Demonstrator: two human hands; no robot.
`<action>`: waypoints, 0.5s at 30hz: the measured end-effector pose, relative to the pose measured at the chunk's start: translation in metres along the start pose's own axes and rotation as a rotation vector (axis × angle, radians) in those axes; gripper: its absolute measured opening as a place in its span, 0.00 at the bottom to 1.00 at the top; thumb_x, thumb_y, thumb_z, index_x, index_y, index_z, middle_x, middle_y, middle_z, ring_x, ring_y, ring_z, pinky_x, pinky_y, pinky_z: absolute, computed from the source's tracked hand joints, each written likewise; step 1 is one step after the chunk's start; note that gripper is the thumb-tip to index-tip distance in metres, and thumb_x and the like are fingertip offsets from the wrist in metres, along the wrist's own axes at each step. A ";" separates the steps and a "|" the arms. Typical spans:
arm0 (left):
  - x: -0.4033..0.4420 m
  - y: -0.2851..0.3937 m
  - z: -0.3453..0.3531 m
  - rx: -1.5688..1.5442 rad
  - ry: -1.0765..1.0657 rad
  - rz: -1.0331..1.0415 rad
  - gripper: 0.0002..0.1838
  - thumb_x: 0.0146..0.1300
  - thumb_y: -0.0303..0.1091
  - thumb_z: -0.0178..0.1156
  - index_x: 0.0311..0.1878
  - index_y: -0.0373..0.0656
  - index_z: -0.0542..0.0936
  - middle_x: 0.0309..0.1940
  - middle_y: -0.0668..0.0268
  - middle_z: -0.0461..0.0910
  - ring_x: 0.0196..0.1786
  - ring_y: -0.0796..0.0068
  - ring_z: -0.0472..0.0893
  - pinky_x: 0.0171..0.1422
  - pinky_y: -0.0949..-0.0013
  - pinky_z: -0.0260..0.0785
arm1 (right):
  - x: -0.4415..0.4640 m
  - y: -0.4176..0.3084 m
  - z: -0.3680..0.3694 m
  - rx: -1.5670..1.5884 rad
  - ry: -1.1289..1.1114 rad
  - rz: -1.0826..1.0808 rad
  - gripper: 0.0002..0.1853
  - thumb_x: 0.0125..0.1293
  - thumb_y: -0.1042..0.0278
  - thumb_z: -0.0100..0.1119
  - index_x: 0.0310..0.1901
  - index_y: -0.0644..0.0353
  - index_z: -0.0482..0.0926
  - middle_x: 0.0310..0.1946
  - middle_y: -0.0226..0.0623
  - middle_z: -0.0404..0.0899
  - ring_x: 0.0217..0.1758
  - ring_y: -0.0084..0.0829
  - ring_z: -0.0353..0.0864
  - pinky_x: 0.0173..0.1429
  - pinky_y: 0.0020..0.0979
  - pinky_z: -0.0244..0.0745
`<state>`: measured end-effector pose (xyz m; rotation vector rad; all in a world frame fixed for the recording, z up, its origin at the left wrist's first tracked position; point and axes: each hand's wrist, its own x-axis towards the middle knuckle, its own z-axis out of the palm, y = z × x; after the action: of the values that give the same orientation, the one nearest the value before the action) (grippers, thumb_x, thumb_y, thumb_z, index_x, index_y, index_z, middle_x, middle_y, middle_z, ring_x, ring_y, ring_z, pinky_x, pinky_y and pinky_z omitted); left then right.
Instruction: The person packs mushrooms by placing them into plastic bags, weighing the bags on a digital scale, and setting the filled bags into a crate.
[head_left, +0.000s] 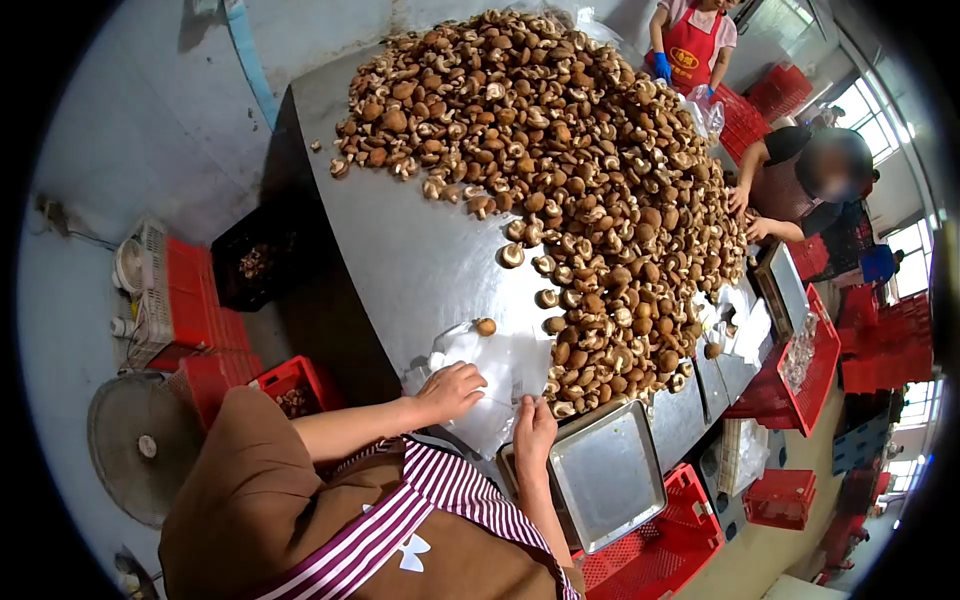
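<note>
A clear plastic bag (495, 385) lies flat on the metal table (400, 260) near its front edge. The fingers of my left hand (452, 391) are curled together on the bag's left part. At the bag's right edge, my right hand (535, 430) pinches the plastic between thumb and fingers. One loose brown mushroom (485, 327) sits at the bag's far edge. Beyond and to the right rises a large heap of mushrooms (600, 200). An empty metal tray (607, 477) is just right of my right hand.
Red crates (690, 540) stand below the tray, with another red crate (300, 385) left of the table. A co-worker (800, 185) reaches into the heap from the right. A second person in a red apron (690, 50) stands at the far end. A fan (147, 446) is at the left.
</note>
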<state>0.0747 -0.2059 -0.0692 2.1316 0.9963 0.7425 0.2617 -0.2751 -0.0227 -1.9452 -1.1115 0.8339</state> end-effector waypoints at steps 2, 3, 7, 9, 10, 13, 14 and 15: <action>-0.010 -0.039 0.015 0.139 -0.099 -0.075 0.08 0.60 0.32 0.63 0.42 0.42 0.82 0.40 0.60 0.78 0.50 0.57 0.77 0.54 0.57 0.72 | -0.002 0.005 -0.005 -0.038 0.037 0.015 0.13 0.76 0.65 0.52 0.40 0.67 0.80 0.22 0.36 0.73 0.25 0.24 0.68 0.32 0.31 0.66; -0.012 -0.053 0.017 0.134 -0.105 -0.069 0.08 0.60 0.32 0.63 0.42 0.42 0.82 0.40 0.60 0.78 0.50 0.57 0.77 0.54 0.57 0.72 | -0.004 0.008 -0.007 -0.070 0.068 0.029 0.13 0.76 0.64 0.51 0.41 0.67 0.80 0.22 0.36 0.73 0.25 0.25 0.68 0.32 0.31 0.66; -0.014 -0.069 0.016 0.143 -0.320 -0.146 0.08 0.60 0.33 0.62 0.41 0.43 0.81 0.40 0.61 0.77 0.50 0.56 0.76 0.56 0.55 0.71 | -0.017 -0.007 -0.016 0.040 0.265 0.002 0.15 0.77 0.63 0.51 0.43 0.68 0.80 0.22 0.37 0.74 0.26 0.26 0.68 0.32 0.33 0.65; -0.010 -0.068 0.014 0.184 -0.395 -0.135 0.07 0.61 0.32 0.59 0.41 0.44 0.82 0.40 0.61 0.78 0.52 0.58 0.77 0.56 0.55 0.72 | -0.021 -0.005 -0.016 0.004 0.305 0.036 0.14 0.77 0.64 0.50 0.42 0.68 0.78 0.22 0.38 0.72 0.26 0.27 0.66 0.32 0.35 0.64; -0.010 -0.070 0.015 0.175 -0.345 -0.087 0.06 0.59 0.32 0.62 0.40 0.44 0.80 0.39 0.62 0.77 0.48 0.57 0.77 0.53 0.55 0.72 | -0.022 -0.001 -0.014 0.013 0.332 0.034 0.14 0.77 0.64 0.50 0.41 0.68 0.78 0.21 0.39 0.71 0.25 0.28 0.66 0.32 0.35 0.64; -0.007 -0.072 0.018 0.224 -0.398 -0.097 0.06 0.59 0.31 0.61 0.40 0.44 0.80 0.39 0.62 0.78 0.49 0.57 0.77 0.53 0.54 0.72 | -0.025 0.004 -0.013 -0.015 0.368 0.103 0.14 0.77 0.64 0.51 0.37 0.68 0.76 0.21 0.41 0.71 0.25 0.30 0.66 0.32 0.37 0.63; -0.006 -0.073 0.018 0.233 -0.412 -0.089 0.06 0.59 0.30 0.59 0.39 0.43 0.80 0.39 0.61 0.78 0.49 0.57 0.78 0.53 0.54 0.72 | -0.025 0.002 -0.014 -0.057 0.377 0.112 0.15 0.77 0.63 0.51 0.36 0.68 0.75 0.21 0.42 0.71 0.25 0.31 0.65 0.32 0.37 0.62; -0.007 -0.073 0.016 0.226 -0.430 -0.082 0.06 0.59 0.30 0.59 0.39 0.43 0.80 0.39 0.61 0.78 0.49 0.57 0.78 0.53 0.54 0.72 | -0.025 0.001 -0.015 -0.096 0.384 0.118 0.15 0.77 0.63 0.51 0.35 0.67 0.74 0.22 0.44 0.71 0.25 0.33 0.64 0.32 0.38 0.62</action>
<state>0.0506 -0.1806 -0.1361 2.2912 0.9560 0.1207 0.2641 -0.3021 -0.0113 -2.1526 -0.8268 0.4433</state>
